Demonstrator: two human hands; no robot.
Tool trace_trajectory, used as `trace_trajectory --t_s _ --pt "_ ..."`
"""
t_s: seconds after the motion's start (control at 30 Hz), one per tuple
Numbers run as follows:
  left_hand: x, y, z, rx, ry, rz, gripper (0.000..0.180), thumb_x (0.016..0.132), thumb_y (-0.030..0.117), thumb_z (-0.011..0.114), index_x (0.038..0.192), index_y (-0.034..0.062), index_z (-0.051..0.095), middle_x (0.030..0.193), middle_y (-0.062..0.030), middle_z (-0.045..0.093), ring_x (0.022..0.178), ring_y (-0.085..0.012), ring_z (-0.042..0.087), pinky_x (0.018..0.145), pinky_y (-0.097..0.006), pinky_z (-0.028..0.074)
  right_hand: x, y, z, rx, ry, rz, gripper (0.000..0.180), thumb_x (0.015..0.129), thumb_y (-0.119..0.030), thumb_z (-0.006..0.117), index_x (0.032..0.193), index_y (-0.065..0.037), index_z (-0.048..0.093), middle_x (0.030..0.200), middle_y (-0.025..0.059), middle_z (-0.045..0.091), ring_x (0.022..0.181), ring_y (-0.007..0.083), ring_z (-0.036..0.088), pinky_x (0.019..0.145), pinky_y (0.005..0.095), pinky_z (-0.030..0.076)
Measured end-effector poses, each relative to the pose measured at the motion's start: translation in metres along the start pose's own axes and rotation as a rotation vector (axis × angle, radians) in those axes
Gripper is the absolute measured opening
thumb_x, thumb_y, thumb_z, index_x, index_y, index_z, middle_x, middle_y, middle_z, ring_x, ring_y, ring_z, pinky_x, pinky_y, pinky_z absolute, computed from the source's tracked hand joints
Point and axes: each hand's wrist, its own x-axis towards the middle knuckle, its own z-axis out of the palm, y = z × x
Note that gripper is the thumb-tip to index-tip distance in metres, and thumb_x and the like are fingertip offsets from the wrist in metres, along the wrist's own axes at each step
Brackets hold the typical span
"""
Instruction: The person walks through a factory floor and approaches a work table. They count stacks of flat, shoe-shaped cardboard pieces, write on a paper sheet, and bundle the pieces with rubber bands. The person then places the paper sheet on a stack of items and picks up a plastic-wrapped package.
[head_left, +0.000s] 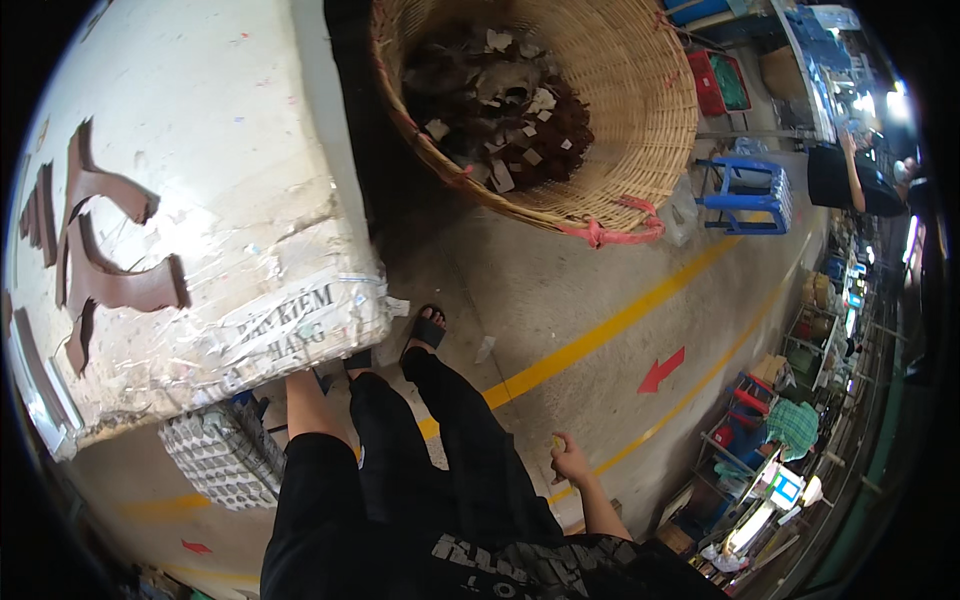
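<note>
My right hand (pixel 572 465) hangs out to my right over the floor, its fingers closed round a small yellowish thing (pixel 558 444) whose kind I cannot make out. My left forearm (pixel 312 405) reaches to the edge of a white-topped table (pixel 240 120), and the table's corner hides that hand. On the tabletop lie curved brown cut pieces (pixel 125 278) that look like leather, and a small stack of brown strips (pixel 40 215) beside them.
Beyond the table stands a big wicker basket (pixel 640 120) holding dark and pale scraps. A blue stool (pixel 750 195) and a red crate (pixel 718 82) are at the right. Yellow lines and a red arrow (pixel 662 371) mark the floor. A person (pixel 855 180) is at the far right.
</note>
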Motion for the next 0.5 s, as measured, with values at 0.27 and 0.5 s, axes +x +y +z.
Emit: trace_trajectory --t_s 0.27,0.5 --pt "-0.184 -0.02 -0.086 0.094 0.122 0.286 0.053 0.1 0.039 0.073 0.136 0.0006 0.069 0.111 -0.0262 0.076 0.101 -0.0401 0.074 0.088 -0.048 0.057 -0.042 -0.094 0.007 -0.168 -0.177 -0.27 0.059 0.101 -0.011 0.055 0.159 -0.016 0.045 0.07 0.0078 0.061 0.056 0.0195 0.062 0.053 0.0386 0.061" --pt "-0.395 -0.066 -0.263 -0.18 -0.496 -0.119 0.041 0.104 0.037 0.073 0.123 -0.0002 0.076 0.095 -0.0054 0.077 0.081 -0.0128 0.065 0.075 -0.034 0.054 -0.145 -0.242 0.008 -0.214 -0.11 -0.753 0.071 0.102 -0.005 0.049 0.168 -0.018 0.024 0.073 0.0079 0.062 0.057 0.0169 0.061 0.05 0.0348 0.053"
